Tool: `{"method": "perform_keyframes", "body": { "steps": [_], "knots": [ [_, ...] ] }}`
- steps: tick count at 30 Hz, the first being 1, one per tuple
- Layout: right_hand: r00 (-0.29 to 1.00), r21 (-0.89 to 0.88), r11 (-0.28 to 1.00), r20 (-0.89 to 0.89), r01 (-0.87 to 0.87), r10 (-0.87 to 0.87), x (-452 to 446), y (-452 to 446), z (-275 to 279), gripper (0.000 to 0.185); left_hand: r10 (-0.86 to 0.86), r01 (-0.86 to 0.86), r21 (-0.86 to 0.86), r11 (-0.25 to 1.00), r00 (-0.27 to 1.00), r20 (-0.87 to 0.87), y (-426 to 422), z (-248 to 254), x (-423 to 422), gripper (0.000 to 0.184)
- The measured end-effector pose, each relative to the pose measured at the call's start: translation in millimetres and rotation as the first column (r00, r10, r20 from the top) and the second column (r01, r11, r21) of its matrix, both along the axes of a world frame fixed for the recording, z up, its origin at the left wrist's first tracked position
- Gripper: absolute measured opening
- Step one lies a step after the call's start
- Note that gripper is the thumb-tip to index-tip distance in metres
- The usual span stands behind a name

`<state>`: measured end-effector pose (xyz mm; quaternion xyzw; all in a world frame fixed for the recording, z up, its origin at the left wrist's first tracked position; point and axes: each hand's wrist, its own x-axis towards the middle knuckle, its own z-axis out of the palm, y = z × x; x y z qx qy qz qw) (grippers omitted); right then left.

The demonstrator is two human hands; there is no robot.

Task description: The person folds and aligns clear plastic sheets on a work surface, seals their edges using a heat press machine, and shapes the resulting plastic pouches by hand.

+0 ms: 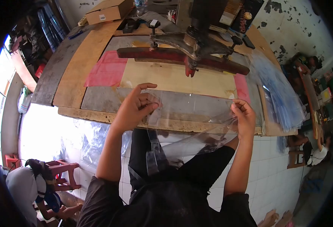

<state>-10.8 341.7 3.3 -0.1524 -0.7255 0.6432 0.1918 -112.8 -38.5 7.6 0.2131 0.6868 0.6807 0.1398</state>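
Observation:
A clear plastic sheet (189, 142) hangs between my hands, over my lap and the table's front edge. My left hand (138, 108) pinches its left upper part between thumb and fingers. At the right, my right hand (244, 117) pinches the sheet's other upper corner. Beyond them lies a cream board (174, 77) with a pink piece (106, 70) at its left and another at its right. Above the board stands a press with a long dark red bar (219, 64), apart from both hands.
A pile of clear plastic sheets (281, 98) lies at the table's right. A cardboard box (109, 11), a blue pen (75, 34) and a phone (248, 42) are farther back. A person (26, 185) sits at the lower left by a red stool (62, 176); another person (318, 155) is far right.

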Motion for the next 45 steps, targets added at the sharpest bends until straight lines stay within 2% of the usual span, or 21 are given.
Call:
{"method": "perform_keyframes", "body": {
  "steps": [4,6,10,12,13,15,17,19,21,23,25,27,29,31,33,36,40,45],
  "knots": [
    [0.999,0.03,0.999,-0.021,-0.034,0.035,-3,-5,-6,0.021,-0.027,0.026,0.02,0.999,0.998,0.061,-4,2,3,0.061],
    [0.999,0.041,0.999,-0.019,-0.032,0.033,1,-6,-4,0.023,-0.049,0.048,0.046,0.998,0.999,0.018,-5,-2,4,0.057],
    [0.997,-0.048,0.995,-0.004,-0.083,0.083,7,2,-6,0.027,-0.034,0.035,0.032,0.999,0.999,-0.02,-7,-9,3,0.047],
    [0.993,-0.054,0.992,0.009,-0.114,0.114,8,12,-8,0.027,-0.015,0.006,-0.04,0.999,0.976,-0.219,-4,-16,1,0.034],
    [0.987,-0.077,0.984,0.006,-0.16,0.161,9,16,-10,0.024,-0.021,0.012,-0.041,0.999,0.976,-0.215,-5,-13,1,0.034],
    [0.98,-0.098,0.975,0.006,-0.199,0.2,11,21,-10,0.022,0.004,-0.05,-0.193,0.98,0.973,-0.229,-5,-3,3,0.028],
    [0.955,-0.069,0.954,0.019,-0.293,0.295,11,24,-9,0.019,0.008,-0.056,-0.202,0.978,0.973,-0.229,-4,2,5,0.031],
    [0.95,-0.107,0.946,0.03,-0.306,0.311,12,16,-1,0.02,0.017,-0.067,-0.212,0.975,0.972,-0.233,-2,5,7,0.034],
    [0.943,-0.147,0.936,0.039,-0.321,0.33,15,11,11,0.021,0.048,-0.074,-0.146,0.987,0.984,-0.172,0,7,10,0.03],
    [0.933,-0.064,0.938,0.102,-0.34,0.346,20,9,25,0.029,0.056,-0.082,-0.161,0.984,0.985,-0.161,-2,1,8,0.03],
    [0.933,-0.058,0.939,0.11,-0.339,0.344,24,3,40,0.034,0.06,-0.086,-0.173,0.981,0.987,-0.149,-4,-4,8,0.03],
    [0.934,-0.049,0.941,0.116,-0.333,0.337,26,2,50,0.039,0.067,-0.076,-0.039,0.996,0.98,-0.188,-3,-7,7,0.027],
    [0.936,0.148,0.929,0.145,-0.34,0.32,26,4,56,0.044,0.055,-0.056,-0.001,0.998,0.988,-0.143,-5,-7,9,0.028],
    [0.943,0.181,0.929,0.133,-0.324,0.303,27,6,59,0.044,0.042,-0.039,0.037,0.999,0.994,-0.098,-7,-8,10,0.029],
    [0.949,0.214,0.926,0.122,-0.31,0.289,27,7,60,0.043,0.056,-0.057,0.058,0.997,0.998,0.02,-7,-13,10,0.031],
    [0.963,0.235,0.935,0.107,-0.267,0.248,28,6,61,0.041,0.102,-0.097,0.071,0.993,0.993,-0.061,-6,-19,9,0.029],
    [0.978,0.275,0.939,0.066,-0.208,0.197,29,2,62,0.036,0.14,-0.136,0.053,0.989,0.986,-0.087,-5,-19,8,0.031],
    [0.984,0.335,0.925,0.034,-0.176,0.175,31,-4,69,0.03,0.191,-0.185,0.088,0.979,0.979,-0.068,0,-9,12,0.054]
  ]
}}
